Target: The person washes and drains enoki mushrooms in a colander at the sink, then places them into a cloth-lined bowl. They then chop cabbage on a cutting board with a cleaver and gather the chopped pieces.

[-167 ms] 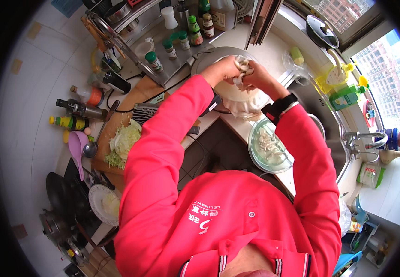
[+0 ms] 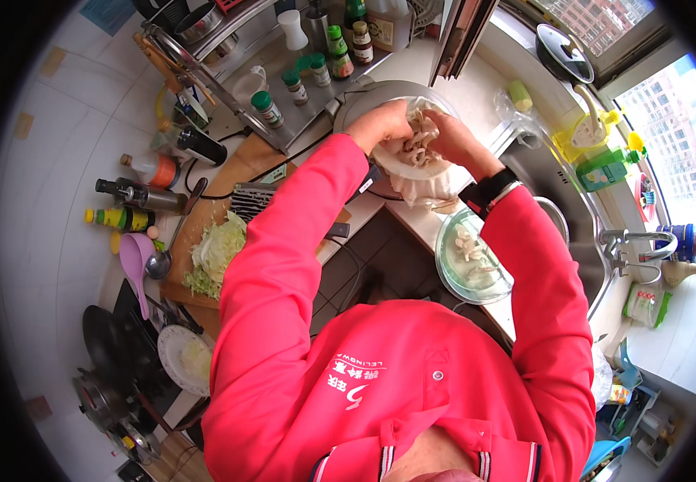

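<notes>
A white cloth (image 2: 424, 189) lines a round vessel, drapes over its near rim and hangs down in folds. On it lies a loose heap of pale, torn pieces (image 2: 418, 151) that look like oyster mushrooms. My left hand (image 2: 388, 124) reaches in from the left, with its fingers curled at the heap's edge. From the right, my right hand (image 2: 456, 146) bends its fingers over the same pieces. Both hands grip some of them, though the fingertips are partly hidden. Nearer me, a clear greenish glass bowl (image 2: 448, 273) contains more pale pieces (image 2: 468, 245).
Shredded cabbage (image 2: 221, 251) lies on a wooden board (image 2: 175, 281) at left, by a ladle (image 2: 157, 263). Seasoning bottles (image 2: 338, 55) stand on a metal rack behind. At right are the sink (image 2: 557, 169) and faucet (image 2: 645, 235). A plate (image 2: 173, 365) sits lower left.
The pale pieces were bunched up between my hands. Now they lie spread lower on the cloth, and my hands have moved slightly apart.
</notes>
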A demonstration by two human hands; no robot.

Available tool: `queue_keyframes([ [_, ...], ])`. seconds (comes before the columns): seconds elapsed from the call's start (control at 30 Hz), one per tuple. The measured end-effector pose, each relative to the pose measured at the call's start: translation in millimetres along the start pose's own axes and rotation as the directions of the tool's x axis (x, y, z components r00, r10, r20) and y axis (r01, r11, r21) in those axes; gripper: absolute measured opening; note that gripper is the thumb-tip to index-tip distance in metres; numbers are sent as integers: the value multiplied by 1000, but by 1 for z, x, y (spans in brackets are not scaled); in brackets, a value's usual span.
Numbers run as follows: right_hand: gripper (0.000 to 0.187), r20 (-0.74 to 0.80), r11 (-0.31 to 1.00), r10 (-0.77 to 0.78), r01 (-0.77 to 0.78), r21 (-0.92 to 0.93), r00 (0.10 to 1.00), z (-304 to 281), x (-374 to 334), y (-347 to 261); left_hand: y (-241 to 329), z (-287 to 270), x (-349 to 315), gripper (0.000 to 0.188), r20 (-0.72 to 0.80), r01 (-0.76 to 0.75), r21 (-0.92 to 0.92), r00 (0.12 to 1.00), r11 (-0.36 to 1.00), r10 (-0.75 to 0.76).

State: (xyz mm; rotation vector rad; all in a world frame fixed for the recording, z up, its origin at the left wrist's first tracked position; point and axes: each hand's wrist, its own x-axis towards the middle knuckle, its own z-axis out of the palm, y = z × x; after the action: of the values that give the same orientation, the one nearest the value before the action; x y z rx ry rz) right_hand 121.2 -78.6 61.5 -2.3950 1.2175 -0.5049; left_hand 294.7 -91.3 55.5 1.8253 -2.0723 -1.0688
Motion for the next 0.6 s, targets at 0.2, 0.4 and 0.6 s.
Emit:
queue_keyframes([
  [0.2,36,138,981,124,-142,133,983,-35,-8,-6,21,-23,-17,41,1,69,-206,998,976,-70],
  [0.4,27,42,963,28,-39,267,999,-78,-51,-19,27,-21,-32,19,-303,-129,-90,948,988,96],
  [0.6,17,-13,932,257,-245,266,966,-116,-155,27,43,27,-55,22,-276,-271,-280,941,921,194],
])
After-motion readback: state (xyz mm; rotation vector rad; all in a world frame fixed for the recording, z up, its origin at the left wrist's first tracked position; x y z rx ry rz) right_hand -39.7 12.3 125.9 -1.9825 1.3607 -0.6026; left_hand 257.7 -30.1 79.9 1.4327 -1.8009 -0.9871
